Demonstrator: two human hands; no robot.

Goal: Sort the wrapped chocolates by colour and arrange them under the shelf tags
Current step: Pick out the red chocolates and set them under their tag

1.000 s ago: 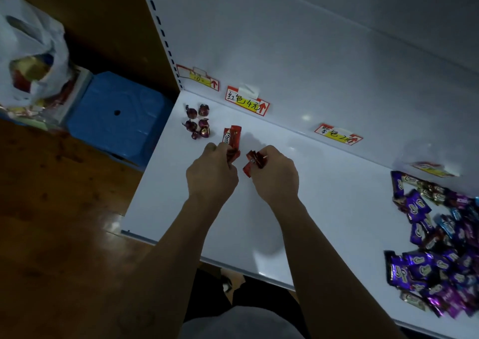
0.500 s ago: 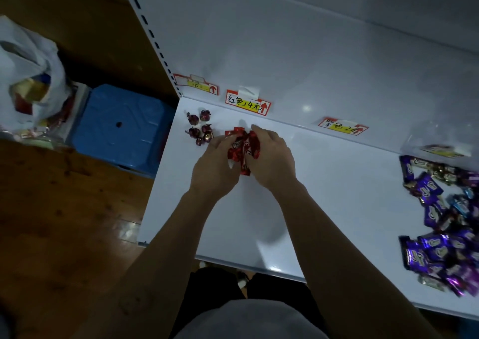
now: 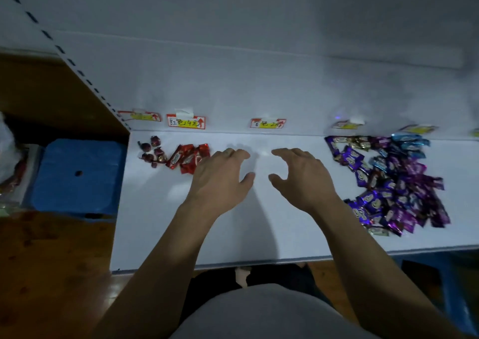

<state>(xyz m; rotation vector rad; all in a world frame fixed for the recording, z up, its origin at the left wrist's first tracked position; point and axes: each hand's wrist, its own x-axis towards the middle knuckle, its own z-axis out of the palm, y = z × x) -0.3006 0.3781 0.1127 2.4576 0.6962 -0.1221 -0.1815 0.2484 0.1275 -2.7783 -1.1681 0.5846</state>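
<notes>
Red chocolates (image 3: 188,157): small cluster on shelf (image 3: 160,222), just left of left hand (image 3: 220,180) fingers, below red tag (image 3: 186,122). Glossy red wrappers, white logo; long axes tilted, running toward back wall, slightly fanned. Both hands empty, fingers spread, loosely curled above shelf. Right hand (image 3: 300,180) fingers point left; mixed pile (image 3: 388,183), purple and blue, lies behind its knuckles, apart.

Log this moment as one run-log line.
left hand open, empty | right hand open, empty | red chocolates under red tag | mixed pile unsorted
</notes>
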